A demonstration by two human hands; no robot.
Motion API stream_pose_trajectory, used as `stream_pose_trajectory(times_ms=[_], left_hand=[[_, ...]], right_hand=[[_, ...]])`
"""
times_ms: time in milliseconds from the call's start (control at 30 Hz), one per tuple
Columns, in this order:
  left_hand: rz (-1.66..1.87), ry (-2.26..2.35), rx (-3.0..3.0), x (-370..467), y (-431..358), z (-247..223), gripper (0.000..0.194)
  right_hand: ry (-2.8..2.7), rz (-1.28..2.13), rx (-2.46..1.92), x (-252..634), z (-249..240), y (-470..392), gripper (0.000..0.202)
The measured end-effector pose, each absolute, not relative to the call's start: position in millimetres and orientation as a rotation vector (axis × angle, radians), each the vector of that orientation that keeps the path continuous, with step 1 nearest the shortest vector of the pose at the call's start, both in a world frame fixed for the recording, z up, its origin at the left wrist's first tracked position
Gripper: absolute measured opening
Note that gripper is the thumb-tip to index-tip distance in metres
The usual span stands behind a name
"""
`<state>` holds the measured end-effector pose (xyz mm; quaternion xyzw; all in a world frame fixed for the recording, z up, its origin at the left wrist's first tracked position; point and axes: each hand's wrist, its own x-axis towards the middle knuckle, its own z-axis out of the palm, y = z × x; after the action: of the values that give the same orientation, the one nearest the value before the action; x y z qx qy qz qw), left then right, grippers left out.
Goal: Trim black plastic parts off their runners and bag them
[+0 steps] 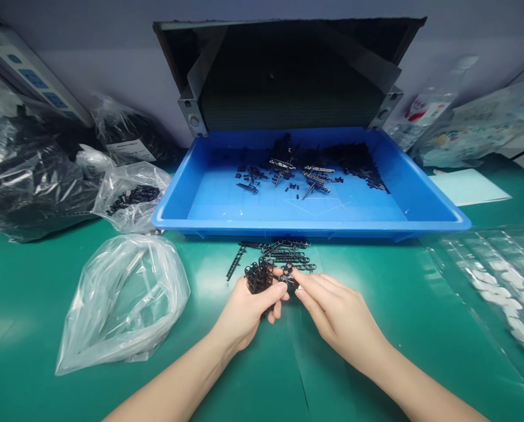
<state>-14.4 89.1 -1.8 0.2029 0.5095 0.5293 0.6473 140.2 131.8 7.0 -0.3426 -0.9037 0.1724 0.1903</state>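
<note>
A bunch of black plastic strips with small rings (258, 275) is gathered in my left hand (255, 302), the fingers wrapped around it. Close beside it, my right hand (332, 302) pinches a small black ringed piece (287, 275) between thumb and fingers, near the left thumb tip. Exactly where that piece joins the bunch is hard to make out. Just beyond both hands, several similar black strips (288, 253) lie in a loose pile on the green table (227, 387). One separate strip (235, 262) rests at an angle on the pile's left.
A blue tray (310, 225) with scattered black parts stands below a dark wall opening. On the left are an open clear bag (165, 281), a bag of black parts (134, 199) and larger bags (29, 170). Clear trays with white pieces (499, 293) lie right, near a bottle (429, 108).
</note>
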Motion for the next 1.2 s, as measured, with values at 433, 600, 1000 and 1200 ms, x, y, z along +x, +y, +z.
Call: stream_pose_trajectory(times_ms=[433,600,1000,1200], left_hand=[[1.225,1.144,0.452,-13.6,88.1,-3.1,0.022],[1.232,1.13,0.429,-11.2,88.8,-2.1,0.023],[1.233,1.138,0.374,-7.3,85.5,0.9,0.025],[1.14,1.422,0.687,-25.2,85.8,28.1,0.019]], right_hand=[[-2.495,0.497,-1.019,137.2,7.9,128.8,0.035],[-2.474,0.46,-1.033,136.1,7.4,127.8,0.035],[-2.483,0.322,-0.944,137.9,6.7,135.5,0.035],[-2.421,0.057,-1.116,148.3,-0.7,157.7,0.043]])
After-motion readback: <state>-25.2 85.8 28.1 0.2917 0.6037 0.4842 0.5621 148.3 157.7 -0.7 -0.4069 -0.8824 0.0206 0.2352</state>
